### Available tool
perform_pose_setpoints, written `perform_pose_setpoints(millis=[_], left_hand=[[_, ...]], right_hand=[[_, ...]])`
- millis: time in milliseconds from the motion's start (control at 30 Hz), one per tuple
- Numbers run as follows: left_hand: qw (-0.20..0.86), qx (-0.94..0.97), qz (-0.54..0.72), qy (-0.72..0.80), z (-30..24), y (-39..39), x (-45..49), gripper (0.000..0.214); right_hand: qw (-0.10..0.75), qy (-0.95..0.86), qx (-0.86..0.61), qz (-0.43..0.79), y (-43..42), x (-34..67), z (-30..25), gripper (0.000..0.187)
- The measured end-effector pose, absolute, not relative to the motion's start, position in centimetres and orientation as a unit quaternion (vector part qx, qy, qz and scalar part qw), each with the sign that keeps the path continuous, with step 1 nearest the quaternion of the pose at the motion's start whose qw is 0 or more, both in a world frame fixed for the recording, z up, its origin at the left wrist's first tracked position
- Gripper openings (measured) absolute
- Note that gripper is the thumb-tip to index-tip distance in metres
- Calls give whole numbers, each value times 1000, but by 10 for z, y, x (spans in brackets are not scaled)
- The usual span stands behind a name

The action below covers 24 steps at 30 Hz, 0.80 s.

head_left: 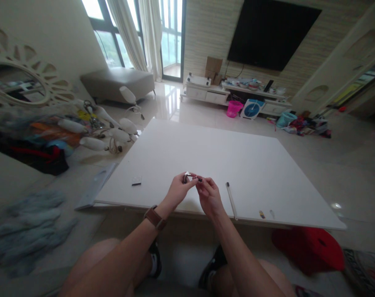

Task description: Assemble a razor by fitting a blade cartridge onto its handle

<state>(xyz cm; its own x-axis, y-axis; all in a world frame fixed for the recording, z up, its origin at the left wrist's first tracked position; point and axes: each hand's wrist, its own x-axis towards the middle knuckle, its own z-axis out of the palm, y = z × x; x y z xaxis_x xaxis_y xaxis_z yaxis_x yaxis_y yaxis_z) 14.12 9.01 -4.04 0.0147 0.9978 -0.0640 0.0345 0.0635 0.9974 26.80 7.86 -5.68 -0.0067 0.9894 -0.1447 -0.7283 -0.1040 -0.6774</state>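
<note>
head view: i see one left hand [176, 190] and one right hand [210, 197], both pinched nearly closed on one small dark piece [200, 180] over one bench [237, 156] bearing one dark-tipped stick [231, 201].

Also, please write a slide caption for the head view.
Left hand and right hand close together, holding a small dark object above a white table.
</note>
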Motion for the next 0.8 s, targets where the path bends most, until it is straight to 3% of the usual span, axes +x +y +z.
perform_pose_setpoints(millis=[200,400,800], left_hand=[[511,489,465,532,-52,93,145,22],[589,479,443,477,-56,91,148,43],[651,458,439,417,-40,81,157,43]], right_hand=[[665,-194,-336,637,83,272,-63,24],[665,-175,-338,643,84,273,-65,21],[647,-194,-313,668,81,272,-65,23]])
